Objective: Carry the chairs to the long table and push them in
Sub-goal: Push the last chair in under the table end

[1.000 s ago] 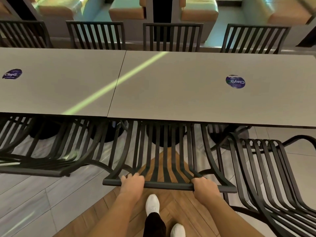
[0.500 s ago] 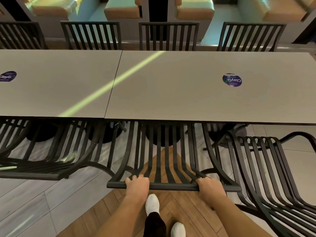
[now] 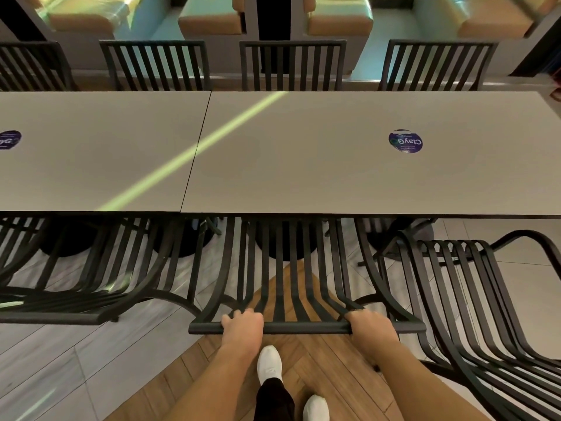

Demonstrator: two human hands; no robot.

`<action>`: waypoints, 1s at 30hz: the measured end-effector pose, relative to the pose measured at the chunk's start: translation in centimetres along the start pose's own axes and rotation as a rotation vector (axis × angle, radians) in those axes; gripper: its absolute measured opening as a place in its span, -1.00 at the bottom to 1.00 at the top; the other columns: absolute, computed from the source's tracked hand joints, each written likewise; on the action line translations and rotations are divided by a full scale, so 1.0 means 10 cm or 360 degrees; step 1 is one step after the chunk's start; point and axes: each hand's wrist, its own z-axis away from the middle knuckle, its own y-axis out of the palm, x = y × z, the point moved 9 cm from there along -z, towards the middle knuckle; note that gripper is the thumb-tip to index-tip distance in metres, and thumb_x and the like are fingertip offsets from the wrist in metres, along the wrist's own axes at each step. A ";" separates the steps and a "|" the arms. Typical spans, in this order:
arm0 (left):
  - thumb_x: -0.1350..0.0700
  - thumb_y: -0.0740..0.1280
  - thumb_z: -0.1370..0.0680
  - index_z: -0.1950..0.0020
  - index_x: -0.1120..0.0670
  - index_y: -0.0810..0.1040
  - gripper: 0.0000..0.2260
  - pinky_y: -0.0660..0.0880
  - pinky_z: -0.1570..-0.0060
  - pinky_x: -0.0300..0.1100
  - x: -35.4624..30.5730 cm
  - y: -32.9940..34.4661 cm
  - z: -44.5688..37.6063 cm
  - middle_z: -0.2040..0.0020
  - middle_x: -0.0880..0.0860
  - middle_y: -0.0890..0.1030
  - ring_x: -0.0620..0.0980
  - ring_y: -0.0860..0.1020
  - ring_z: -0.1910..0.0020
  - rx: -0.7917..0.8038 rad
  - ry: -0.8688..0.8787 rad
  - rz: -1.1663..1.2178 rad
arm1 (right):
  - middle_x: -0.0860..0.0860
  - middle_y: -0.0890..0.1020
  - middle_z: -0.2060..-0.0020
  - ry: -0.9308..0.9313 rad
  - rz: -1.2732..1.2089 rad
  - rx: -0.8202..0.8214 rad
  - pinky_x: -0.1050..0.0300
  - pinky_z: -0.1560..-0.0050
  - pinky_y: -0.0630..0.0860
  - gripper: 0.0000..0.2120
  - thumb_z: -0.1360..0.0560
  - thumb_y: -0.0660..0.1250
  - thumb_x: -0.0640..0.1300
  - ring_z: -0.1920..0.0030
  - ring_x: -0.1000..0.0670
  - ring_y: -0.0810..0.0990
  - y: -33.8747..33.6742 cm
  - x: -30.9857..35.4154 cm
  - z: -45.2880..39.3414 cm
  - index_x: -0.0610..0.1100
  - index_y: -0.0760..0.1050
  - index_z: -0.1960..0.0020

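A black slatted metal chair [image 3: 291, 281] stands in front of me with its seat partly under the long grey table [image 3: 303, 165]. My left hand [image 3: 243, 325] and my right hand [image 3: 372, 328] both grip the top rail of its backrest, left and right of centre. To its right, another black slatted chair [image 3: 473, 314] stands out from the table, turned at an angle. To its left, a third black chair [image 3: 91, 268] is tucked under the table edge.
Several black chairs [image 3: 293, 65] line the table's far side, with padded booth seats [image 3: 209, 22] behind them. Round blue stickers [image 3: 406, 141] lie on the tabletop. Black table pedestals [image 3: 279, 241] stand under the table. My white shoes [image 3: 268, 364] are on the wood floor.
The chair in my hands has slid a little farther under the table and slightly to the right. Both hands kept their grip on the top rail.
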 end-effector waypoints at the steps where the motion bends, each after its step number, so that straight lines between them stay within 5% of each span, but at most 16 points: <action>1: 0.19 0.34 -0.61 -0.31 -0.04 0.53 -0.71 0.25 -0.39 0.21 0.00 0.00 0.00 -0.29 0.03 0.53 0.12 0.44 -0.35 0.0018 0.0022 -0.0018 | 0.09 0.63 0.05 0.0006 -0.0021 0.0032 0.08 -0.14 0.60 -0.88 -0.63 0.29 -0.04 0.02 0.06 0.62 0.01 0.00 0.00 0.05 0.56 -0.13; 5: -0.01 0.35 -0.63 -0.27 -0.01 0.55 -0.76 0.42 -0.33 0.06 -0.05 -0.06 -0.03 -0.19 0.03 0.57 0.05 0.53 -0.23 0.0089 0.0233 0.0045 | 0.11 0.63 0.05 -0.0028 -0.0155 0.0192 0.05 -0.14 0.59 -0.78 -0.54 0.38 0.12 0.01 0.08 0.61 0.00 0.05 0.00 0.07 0.56 -0.14; 7: -0.23 0.37 -0.57 -0.32 -0.02 0.54 -0.58 0.50 -0.26 -0.01 -0.11 -0.14 -0.01 -0.19 0.00 0.58 0.00 0.56 -0.18 0.0196 0.0351 0.0162 | 0.13 0.63 0.05 -0.0037 -0.0251 0.0222 0.08 -0.11 0.59 -0.67 -0.49 0.40 0.24 0.00 0.10 0.61 -0.05 0.08 0.04 0.09 0.56 -0.15; 11: -0.42 0.26 -0.54 -0.56 -0.01 0.35 -0.28 0.44 -0.38 0.04 -0.37 -0.48 0.01 -0.45 0.05 0.49 0.07 0.47 -0.41 0.0225 0.0548 0.0120 | 0.16 0.62 0.06 0.0084 -0.0555 0.0093 0.12 0.01 0.53 -0.53 -0.47 0.27 0.45 0.05 0.15 0.57 -0.25 -0.02 0.18 0.12 0.53 -0.14; 18: -0.20 0.17 -0.69 -0.31 0.01 0.56 -0.62 0.57 -0.15 -0.01 -1.15 -1.00 0.06 -0.14 0.03 0.64 0.01 0.61 -0.08 -0.0051 0.0752 0.0097 | 0.09 0.60 0.09 0.0335 -0.0663 -0.0337 -0.03 -0.03 0.61 -0.72 -0.64 0.20 0.22 0.07 0.07 0.59 -0.69 -0.71 0.50 0.08 0.57 -0.07; 30: -0.12 0.18 -0.70 -0.20 -0.03 0.62 -0.71 0.61 -0.03 0.00 -2.53 -0.95 0.48 0.03 -0.03 0.66 -0.05 0.62 0.10 -0.0287 0.0718 0.0378 | 0.08 0.60 0.15 0.0365 -0.0529 -0.0392 0.00 0.04 0.60 -0.77 -0.64 0.22 0.17 0.14 0.08 0.56 -0.61 -2.32 1.03 0.06 0.54 0.03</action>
